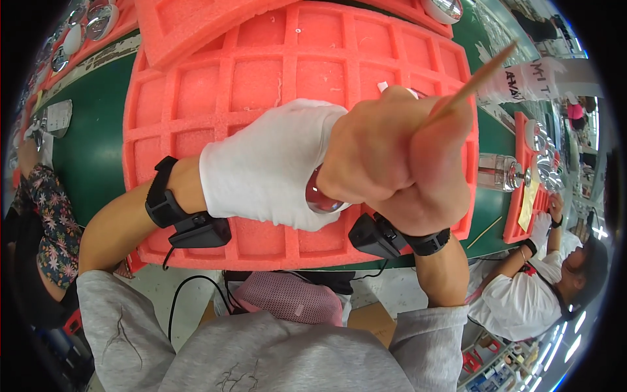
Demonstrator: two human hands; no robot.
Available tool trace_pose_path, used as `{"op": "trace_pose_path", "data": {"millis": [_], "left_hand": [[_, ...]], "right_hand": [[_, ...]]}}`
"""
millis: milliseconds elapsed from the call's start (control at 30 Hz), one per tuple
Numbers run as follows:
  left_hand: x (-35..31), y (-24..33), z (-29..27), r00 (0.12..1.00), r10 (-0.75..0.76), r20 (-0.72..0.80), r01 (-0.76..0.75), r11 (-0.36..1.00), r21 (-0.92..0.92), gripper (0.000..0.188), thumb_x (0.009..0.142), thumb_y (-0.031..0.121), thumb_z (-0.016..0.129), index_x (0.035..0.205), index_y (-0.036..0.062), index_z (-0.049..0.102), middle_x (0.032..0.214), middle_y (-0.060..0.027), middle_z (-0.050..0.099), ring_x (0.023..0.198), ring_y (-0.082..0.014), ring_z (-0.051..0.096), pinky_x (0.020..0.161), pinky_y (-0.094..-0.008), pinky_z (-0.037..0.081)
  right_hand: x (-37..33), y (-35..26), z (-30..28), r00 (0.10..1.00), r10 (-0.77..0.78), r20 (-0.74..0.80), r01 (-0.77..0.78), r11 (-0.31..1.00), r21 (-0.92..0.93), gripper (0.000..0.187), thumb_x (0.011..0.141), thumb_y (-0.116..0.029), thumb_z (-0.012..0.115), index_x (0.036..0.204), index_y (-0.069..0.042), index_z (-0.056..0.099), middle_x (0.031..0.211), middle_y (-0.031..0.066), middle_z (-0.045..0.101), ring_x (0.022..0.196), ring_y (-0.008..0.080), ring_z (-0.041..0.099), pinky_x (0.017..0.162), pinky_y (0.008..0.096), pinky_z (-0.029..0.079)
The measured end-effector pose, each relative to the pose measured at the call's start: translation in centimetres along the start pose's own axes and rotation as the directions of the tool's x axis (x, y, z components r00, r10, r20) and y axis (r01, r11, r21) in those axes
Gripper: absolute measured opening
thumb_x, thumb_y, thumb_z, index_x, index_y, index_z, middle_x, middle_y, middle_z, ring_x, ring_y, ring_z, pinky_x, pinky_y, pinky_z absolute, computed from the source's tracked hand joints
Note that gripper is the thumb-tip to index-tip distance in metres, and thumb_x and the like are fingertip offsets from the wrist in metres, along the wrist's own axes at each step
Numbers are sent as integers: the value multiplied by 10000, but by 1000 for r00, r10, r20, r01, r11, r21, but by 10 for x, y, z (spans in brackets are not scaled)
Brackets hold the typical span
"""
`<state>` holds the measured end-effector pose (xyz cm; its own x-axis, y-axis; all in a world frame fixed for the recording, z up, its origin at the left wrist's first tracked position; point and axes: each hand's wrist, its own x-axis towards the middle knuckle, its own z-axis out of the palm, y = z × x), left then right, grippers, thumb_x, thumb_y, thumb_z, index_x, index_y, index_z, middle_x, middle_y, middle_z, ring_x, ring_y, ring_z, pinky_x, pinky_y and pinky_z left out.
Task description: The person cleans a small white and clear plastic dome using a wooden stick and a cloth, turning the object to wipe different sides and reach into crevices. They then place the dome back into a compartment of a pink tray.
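My left hand (271, 160), in a white glove, is closed around a shiny mirrored dome (320, 196) that reflects red. Only its lower edge shows; the glove and my other hand hide the rest. My bare right hand (405, 157) is close to the camera, in front of the dome, with its fingers pinched on a thin wooden stick (480, 78). The stick's visible end points up and to the right. Beneath both hands lies a pink foam tray (255, 85) with square compartments. Whether the right hand touches the dome I cannot tell.
A second foam tray (202, 23) overlaps the far left corner. On the green table (88, 147) stand a clear bottle (499, 172) and, nearer, another wooden stick (484, 232). Mirrored domes (102, 19) sit in far trays. Co-workers (522, 281) are at both sides.
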<state>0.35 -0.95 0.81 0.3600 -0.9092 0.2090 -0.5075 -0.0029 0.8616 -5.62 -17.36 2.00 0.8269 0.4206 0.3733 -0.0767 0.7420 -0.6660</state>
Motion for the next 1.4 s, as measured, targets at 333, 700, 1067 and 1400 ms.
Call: {"op": "trace_pose_path", "data": {"millis": [333,700,1067,1400], "left_hand": [[5,16,-5,973,-221,62,221,975,15,313,697,183,756,902,16,588,848,-196,641,838,-435,616,725,-469,504],[-2,-3,3,999,-47,-20,45,996,-80,328,688,183,769,893,18,572,836,-188,626,830,-426,608,730,-458,501],[-2,7,-5,980,-192,52,192,981,4,381,666,196,788,924,17,573,879,-198,622,861,-428,605,751,-476,502],[0,5,-4,996,-85,-17,85,996,-41,338,672,181,773,902,20,584,877,-200,633,873,-436,603,761,-478,504]], "right_hand": [[6,2,-16,992,-85,-91,110,938,330,579,1112,-550,204,727,-126,293,538,-57,186,438,96,98,399,283,123],[1,2,-11,999,-32,24,28,991,133,561,1115,-543,209,745,-130,295,545,-49,202,437,97,101,399,278,117],[3,0,-9,995,-94,-32,97,986,133,583,1105,-569,229,740,-120,306,538,-55,202,416,97,114,390,276,124],[1,5,-10,993,-102,-51,111,967,228,603,1092,-596,247,728,-120,313,520,-52,202,404,99,148,388,276,140]]}}
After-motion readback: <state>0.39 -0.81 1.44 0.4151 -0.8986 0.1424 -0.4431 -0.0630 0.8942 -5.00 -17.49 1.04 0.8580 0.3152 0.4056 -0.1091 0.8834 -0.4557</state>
